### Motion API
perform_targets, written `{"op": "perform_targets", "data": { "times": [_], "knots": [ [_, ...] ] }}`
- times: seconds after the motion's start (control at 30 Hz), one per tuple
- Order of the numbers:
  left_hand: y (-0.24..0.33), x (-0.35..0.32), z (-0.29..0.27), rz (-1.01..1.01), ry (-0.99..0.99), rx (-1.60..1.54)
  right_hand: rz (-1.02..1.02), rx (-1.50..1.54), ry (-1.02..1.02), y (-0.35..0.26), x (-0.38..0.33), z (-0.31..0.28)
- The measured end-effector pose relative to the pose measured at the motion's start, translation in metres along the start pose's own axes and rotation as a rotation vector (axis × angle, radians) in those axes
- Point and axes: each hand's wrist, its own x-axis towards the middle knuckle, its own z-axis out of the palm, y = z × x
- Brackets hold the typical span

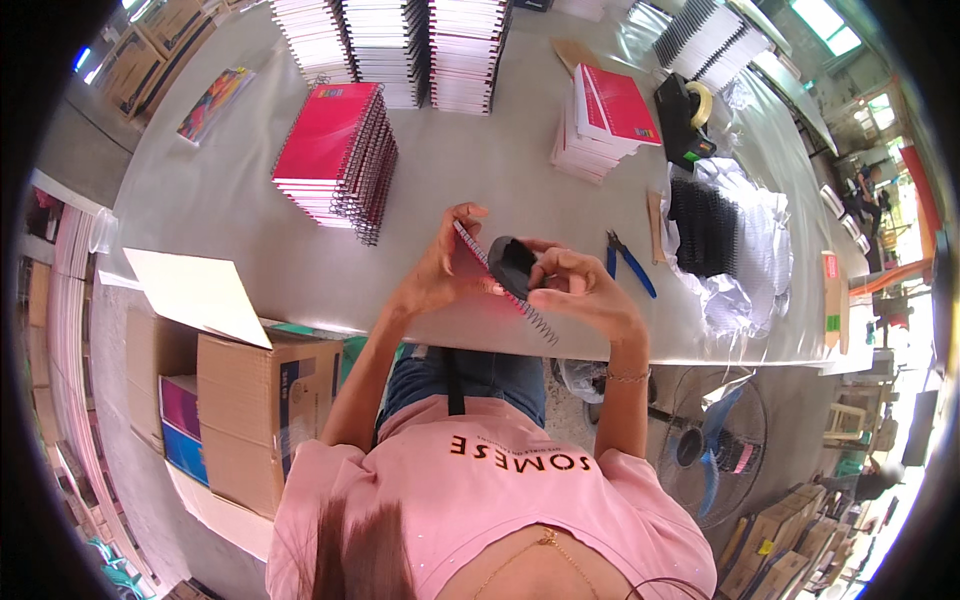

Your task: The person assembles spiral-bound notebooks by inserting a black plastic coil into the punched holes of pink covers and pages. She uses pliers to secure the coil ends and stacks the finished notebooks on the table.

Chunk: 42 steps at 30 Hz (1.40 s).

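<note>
My left hand [435, 270] grips a thin notebook [472, 243] tilted nearly edge-on over the near table edge. A dark wire coil [541, 327] runs along the notebook's edge, its loose end sticking out past the lower corner. Against that edge sits a dark grey hollow roll [508, 265], which my right hand [585, 288] holds with its fingers curled at the opening; its material is unclear. Blue-handled cutting pliers [630, 264] lie to the right of my right hand. Ahead on the left stands a stack of red spiral notebooks [325, 140].
Red-covered books [615, 105] are piled ahead right. Black coils [703, 228] rest on crumpled plastic [765, 255], near a tape dispenser [680, 125]. Tall notebook stacks [465, 50] stand at the back. An open carton [240, 420] is at left; a fan [710, 445] is below right.
</note>
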Motion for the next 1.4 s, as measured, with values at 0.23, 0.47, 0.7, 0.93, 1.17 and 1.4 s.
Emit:
{"op": "perform_targets", "data": {
  "times": [0.23, 0.47, 0.7, 0.93, 1.17, 1.4],
  "knots": [
    [0.004, -0.002, 0.006, 0.016, 0.001, 0.023, -0.032, -0.437, 0.254, 0.011, 0.024, -0.002],
    [0.001, -0.010, 0.032, 0.128, 0.272, 0.264, 0.005, -1.143, 0.943, 0.053, -0.010, -0.016],
    [0.030, -0.018, 0.025, 0.001, 0.200, 0.104, 0.237, -1.141, 1.039, 0.068, -0.047, -0.029],
    [0.029, -0.018, 0.015, -0.027, 0.180, 0.094, -0.244, -0.704, 0.953, 0.001, -0.041, 0.039],
    [0.035, -0.019, 0.012, 0.019, 0.117, 0.193, -0.457, -0.878, 0.649, 0.025, -0.019, 0.099],
    [0.033, -0.023, 0.011, -0.007, 0.137, 0.217, -0.463, -0.867, 0.690, 0.038, -0.010, 0.110]
  ]
}}
